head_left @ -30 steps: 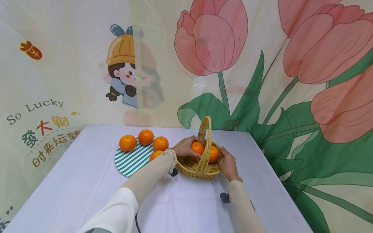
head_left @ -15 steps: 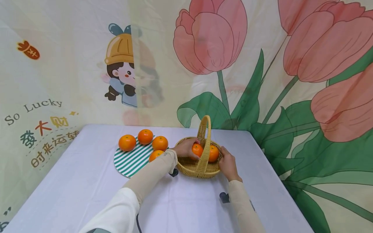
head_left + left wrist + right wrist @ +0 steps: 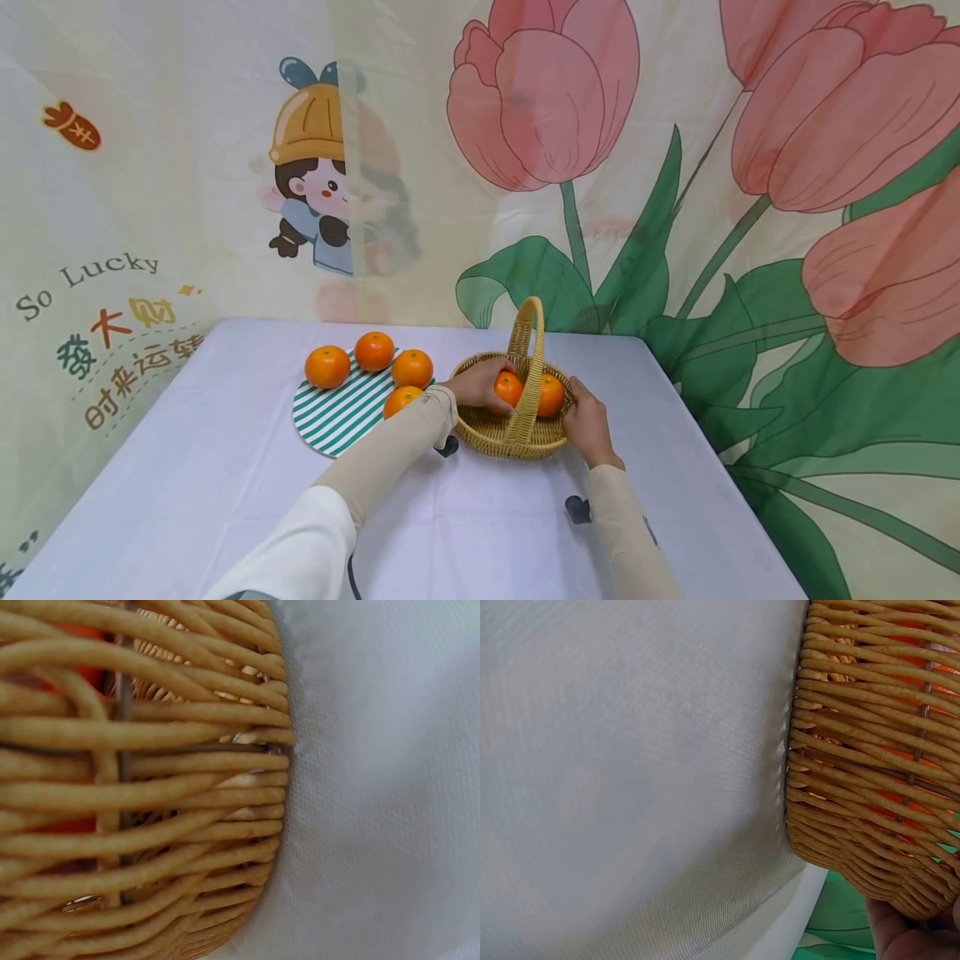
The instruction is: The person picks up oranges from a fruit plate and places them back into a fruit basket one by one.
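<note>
One orange [image 3: 507, 388] in the grip of the left fingers [image 3: 497, 364], inside the basket [image 3: 517, 451]; right fingers [image 3: 577, 392] apparently around its rim [image 3: 558, 372].

On the cream, tulip-printed cloth backdrop [image 3: 217, 167], at the left, the curved dark-grey English lettering [image 3: 108, 269] reads "So Lucky". Beneath it stand the large Chinese characters [image 3: 110, 327] "發大财": the first dark teal, the second red, the third yellow. Lower again, the smaller brown line [image 3: 153, 364] reads "时来运转". Above, the red-brown, pouch-shaped print [image 3: 72, 127] bears a pale sign of crossed strokes, too small to read surely. The dark lettering [image 3: 9, 577] in the lower-left corner is cut off, unreadable.
</note>
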`<action>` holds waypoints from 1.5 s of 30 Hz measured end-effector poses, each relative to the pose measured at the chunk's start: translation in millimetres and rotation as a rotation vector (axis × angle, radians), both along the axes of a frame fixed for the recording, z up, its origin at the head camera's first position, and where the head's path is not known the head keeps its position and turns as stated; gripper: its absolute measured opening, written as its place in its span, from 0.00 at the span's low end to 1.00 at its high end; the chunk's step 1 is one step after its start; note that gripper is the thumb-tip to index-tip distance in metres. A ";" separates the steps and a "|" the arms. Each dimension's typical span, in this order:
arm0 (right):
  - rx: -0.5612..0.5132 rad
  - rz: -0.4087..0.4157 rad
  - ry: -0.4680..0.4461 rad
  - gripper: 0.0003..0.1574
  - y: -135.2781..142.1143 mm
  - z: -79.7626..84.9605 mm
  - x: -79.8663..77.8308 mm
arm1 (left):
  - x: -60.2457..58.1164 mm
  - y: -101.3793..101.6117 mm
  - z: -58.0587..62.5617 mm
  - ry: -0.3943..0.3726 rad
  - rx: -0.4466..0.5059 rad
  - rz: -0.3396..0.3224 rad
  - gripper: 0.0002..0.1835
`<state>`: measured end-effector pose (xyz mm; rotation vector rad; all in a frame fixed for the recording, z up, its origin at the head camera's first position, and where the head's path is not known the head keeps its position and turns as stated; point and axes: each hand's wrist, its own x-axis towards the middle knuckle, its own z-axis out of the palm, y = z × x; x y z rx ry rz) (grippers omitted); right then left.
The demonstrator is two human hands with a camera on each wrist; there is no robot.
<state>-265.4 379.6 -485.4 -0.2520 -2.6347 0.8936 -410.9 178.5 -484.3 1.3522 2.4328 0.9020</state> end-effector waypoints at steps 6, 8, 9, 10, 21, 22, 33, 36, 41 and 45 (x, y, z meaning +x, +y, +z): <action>-0.010 0.003 0.009 0.35 -0.9 0.6 0.9 | 0.9 -1.3 1.7 0.032 0.000 -0.004 0.43; -0.010 0.004 0.013 0.34 -0.9 0.8 1.1 | 0.3 -1.1 1.2 0.042 -0.002 -0.001 0.43; -0.009 0.006 0.016 0.34 -0.8 0.8 1.2 | -0.1 -0.9 0.8 0.043 -0.001 0.000 0.43; -0.006 0.006 0.019 0.34 -0.7 0.9 1.3 | -0.5 -0.6 0.2 0.044 -0.001 0.001 0.43; -0.023 0.004 0.008 0.34 -1.3 2.6 2.0 | -1.4 -0.8 0.4 0.041 0.000 0.007 0.43; -0.024 0.005 0.011 0.34 -1.2 2.6 2.0 | -1.1 -0.9 0.8 0.040 0.001 0.009 0.43; -0.025 0.005 0.006 0.34 0.1 -0.2 0.2 | -1.1 -0.8 -0.5 0.034 0.023 0.031 0.44; -0.029 0.003 0.010 0.34 0.0 0.3 -0.1 | -1.1 -1.2 0.2 0.040 0.024 0.037 0.44; -0.024 0.005 0.011 0.34 -0.7 0.5 0.4 | 1.4 -3.0 2.9 0.050 0.034 0.044 0.43; -0.024 -0.001 0.016 0.34 -1.4 -0.5 0.7 | 3.5 -4.9 2.2 0.011 0.090 0.061 0.42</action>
